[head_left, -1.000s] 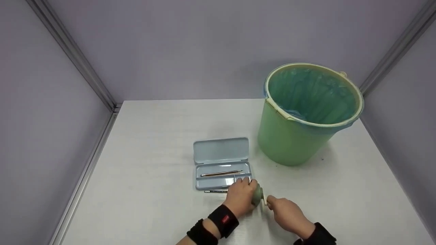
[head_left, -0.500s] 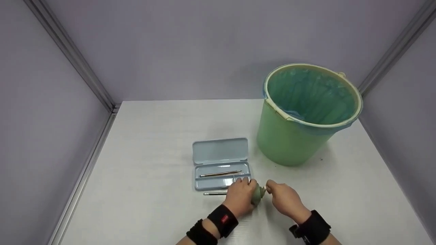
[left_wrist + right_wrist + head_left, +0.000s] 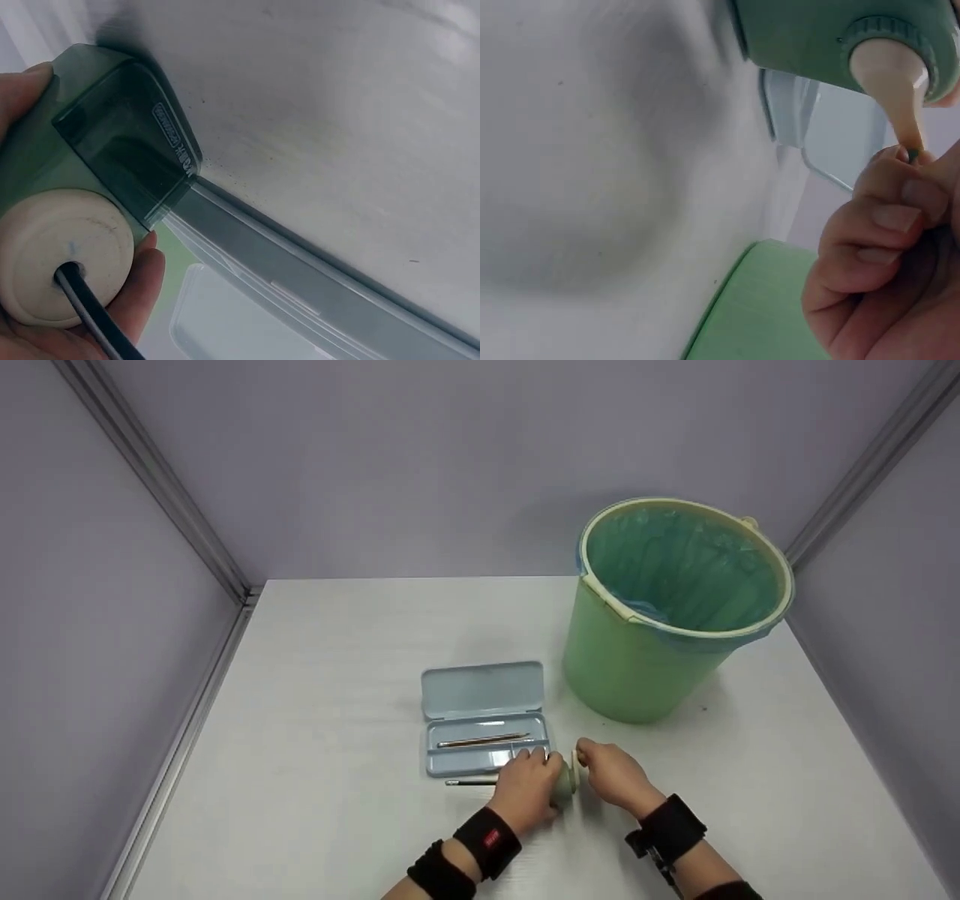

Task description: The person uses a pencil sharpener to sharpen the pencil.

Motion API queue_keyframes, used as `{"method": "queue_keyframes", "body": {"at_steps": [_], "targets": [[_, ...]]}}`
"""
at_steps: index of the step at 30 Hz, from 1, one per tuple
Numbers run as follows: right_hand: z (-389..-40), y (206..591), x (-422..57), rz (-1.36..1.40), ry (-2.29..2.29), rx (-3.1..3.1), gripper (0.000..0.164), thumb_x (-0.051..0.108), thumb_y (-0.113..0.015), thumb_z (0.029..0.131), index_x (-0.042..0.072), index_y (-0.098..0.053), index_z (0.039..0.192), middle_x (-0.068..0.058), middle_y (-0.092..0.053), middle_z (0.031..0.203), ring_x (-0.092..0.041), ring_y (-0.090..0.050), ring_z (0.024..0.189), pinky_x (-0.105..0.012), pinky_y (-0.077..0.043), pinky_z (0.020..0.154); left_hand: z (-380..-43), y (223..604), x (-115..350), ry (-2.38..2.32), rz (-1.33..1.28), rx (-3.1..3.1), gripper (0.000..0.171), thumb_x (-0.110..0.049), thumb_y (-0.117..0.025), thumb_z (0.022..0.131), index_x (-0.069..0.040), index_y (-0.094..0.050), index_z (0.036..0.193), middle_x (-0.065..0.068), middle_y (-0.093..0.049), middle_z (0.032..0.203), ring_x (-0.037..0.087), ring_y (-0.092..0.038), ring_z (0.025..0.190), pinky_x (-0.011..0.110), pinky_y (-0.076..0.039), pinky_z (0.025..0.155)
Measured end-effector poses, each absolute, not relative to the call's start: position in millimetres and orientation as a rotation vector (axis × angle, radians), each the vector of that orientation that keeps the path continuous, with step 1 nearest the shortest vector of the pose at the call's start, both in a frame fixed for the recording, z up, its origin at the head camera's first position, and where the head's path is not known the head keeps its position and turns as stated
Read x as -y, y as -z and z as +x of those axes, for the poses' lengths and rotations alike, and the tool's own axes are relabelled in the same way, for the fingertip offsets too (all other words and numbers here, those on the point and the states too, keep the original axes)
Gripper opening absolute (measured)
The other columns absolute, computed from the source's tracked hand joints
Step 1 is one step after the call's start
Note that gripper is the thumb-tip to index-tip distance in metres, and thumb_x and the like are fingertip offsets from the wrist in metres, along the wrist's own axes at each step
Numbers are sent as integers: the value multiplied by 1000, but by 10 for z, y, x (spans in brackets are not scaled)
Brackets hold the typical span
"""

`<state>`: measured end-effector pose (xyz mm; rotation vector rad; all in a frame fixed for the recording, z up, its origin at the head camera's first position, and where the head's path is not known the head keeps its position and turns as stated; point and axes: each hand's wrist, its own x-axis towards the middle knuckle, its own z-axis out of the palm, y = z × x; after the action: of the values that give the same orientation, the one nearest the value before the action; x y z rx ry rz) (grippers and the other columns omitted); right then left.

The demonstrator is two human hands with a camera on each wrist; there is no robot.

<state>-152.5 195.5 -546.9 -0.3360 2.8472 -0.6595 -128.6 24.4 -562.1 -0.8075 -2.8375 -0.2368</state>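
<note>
My left hand grips a green hand-crank pencil sharpener, its fingers and thumb around the body. A dark pencil sticks into the hole of the sharpener's cream front disc; in the head view its end points left from under the hand. On the other side, my right hand pinches the end of the cream crank-side handle's arm, seen as a crank arm in the right wrist view. The crank points up and away in the head view.
An open light-blue pencil case lies just beyond the left hand, with pencils in its tray. A large green bucket with a bag liner stands at the back right. Small dark specks dot the white table.
My right hand has moved up and slightly left, swinging the crank round to the far side. The left hand keeps its grip on the sharpener.
</note>
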Motion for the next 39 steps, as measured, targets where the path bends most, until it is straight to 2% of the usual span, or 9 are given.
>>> {"method": "queue_keyframes", "body": {"at_steps": [4, 7, 14, 19, 21, 24, 28, 31, 39], "targets": [[-1564, 5540, -1935, -332, 650, -2824, 24, -9, -49, 86, 12, -43, 75, 1, -36, 66, -17, -39, 62, -30, -29, 59, -1283, 5618, -236, 243, -806, 2841, 64, -43, -92, 58, -13, -56, 102, 3, -66, 92, 20, -60, 76, 31, -51, 63], [-1549, 5586, -1933, -330, 653, -2802, 24, -5, -53, 87, 12, -45, 73, 2, -39, 65, -16, -40, 62, -29, -30, 58, -1280, 5618, -243, 270, -802, 2844, 64, -42, -92, 58, -13, -57, 103, 4, -66, 93, 20, -60, 78, 31, -52, 65], [-1422, 5687, -1934, -324, 628, -2770, 18, 1, -56, 89, 12, -55, 75, -4, -60, 71, -16, -46, 64, -36, -41, 61, -1287, 5643, -263, 269, -788, 2832, 64, -42, -92, 58, -13, -58, 103, 3, -66, 92, 19, -60, 77, 31, -52, 65], [-1296, 5720, -1970, -288, 623, -2738, 17, 0, -59, 90, 11, -59, 77, -5, -66, 76, -16, -48, 67, -40, -45, 65, -1304, 5640, -304, 258, -785, 2828, 64, -43, -93, 56, -14, -58, 101, 2, -66, 91, 19, -61, 76, 31, -53, 63], [-1239, 5721, -1982, -260, 632, -2698, 15, 1, -59, 91, 11, -62, 80, -5, -67, 79, -17, -49, 68, -41, -47, 67, -1311, 5635, -313, 251, -787, 2835, 64, -43, -93, 56, -14, -58, 101, 2, -66, 91, 19, -61, 77, 31, -53, 63], [-1151, 5699, -1992, -225, 654, -2653, 10, 6, -58, 94, 9, -67, 90, -7, -72, 88, -18, -60, 76, -46, -52, 76, -1316, 5629, -315, 239, -790, 2840, 64, -44, -93, 56, -14, -58, 102, 2, -66, 91, 19, -61, 78, 30, -53, 64], [-1044, 5634, -2009, -230, 670, -2616, 12, 9, -56, 97, 9, -63, 88, -3, -66, 82, -18, -58, 75, -40, -49, 70, -1313, 5634, -318, 226, -790, 2838, 64, -44, -92, 56, -15, -58, 102, 2, -66, 91, 18, -61, 77, 30, -53, 64], [-990, 5545, -2017, -251, 683, -2587, 19, 8, -55, 98, 10, -54, 79, 1, -51, 71, -16, -45, 66, -31, -35, 61, -1311, 5631, -314, 219, -783, 2835, 62, -43, -91, 58, -15, -58, 102, 2, -66, 90, 19, -60, 76, 29, -52, 63], [-991, 5267, -2065, -365, 727, -2680, 20, 6, -50, 100, 7, -54, 81, 0, -54, 70, -11, -40, 60, -24, -30, 57, -1304, 5611, -304, 232, -785, 2844, 54, -42, -88, 64, -16, -57, 100, 2, -64, 89, 18, -59, 75, 29, -50, 60]]}}
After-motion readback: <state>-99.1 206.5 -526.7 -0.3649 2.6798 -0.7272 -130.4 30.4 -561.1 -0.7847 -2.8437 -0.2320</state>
